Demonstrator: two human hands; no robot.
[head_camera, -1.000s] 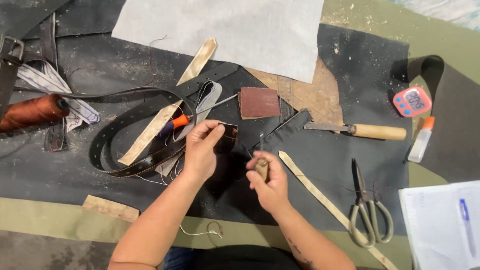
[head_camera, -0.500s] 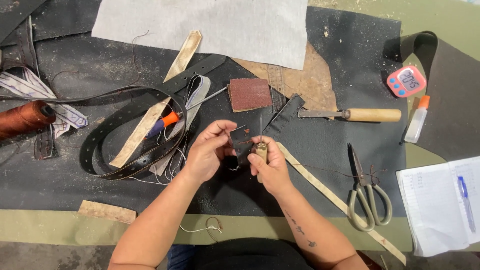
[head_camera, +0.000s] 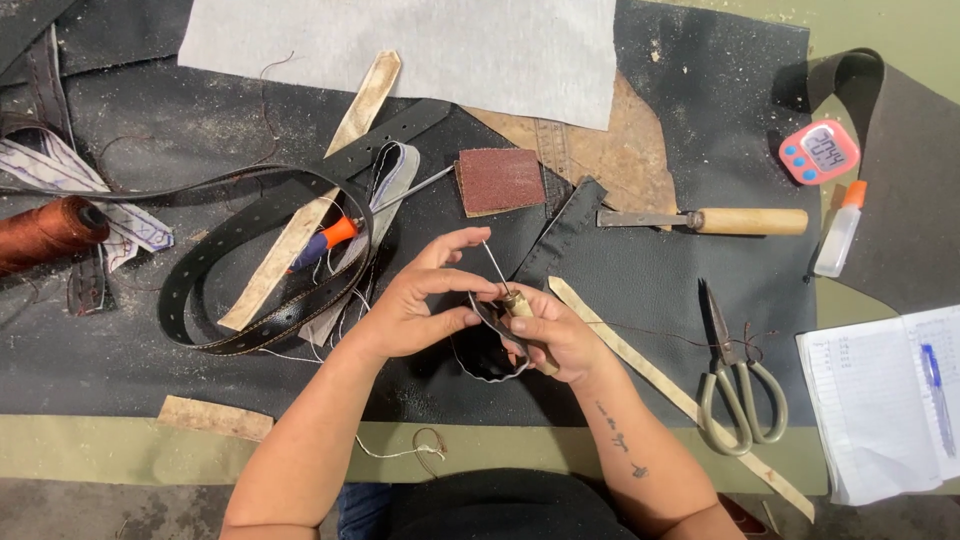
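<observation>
Head view is showing a small black leather piece (head_camera: 490, 345) being pinched by the left hand (head_camera: 420, 305) at table centre, while the right hand (head_camera: 560, 335) is clamping fingers around an awl (head_camera: 508, 290); scissors (head_camera: 738, 385) are lying well right.

Awl (head_camera: 505, 290) in right hand (head_camera: 560, 335), against leather strap (head_camera: 490, 345)

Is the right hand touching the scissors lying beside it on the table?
Apart. The head view shows the right hand gripping a wooden-handled awl, with bare dark leather plainly lying between it and the scissors.
</observation>
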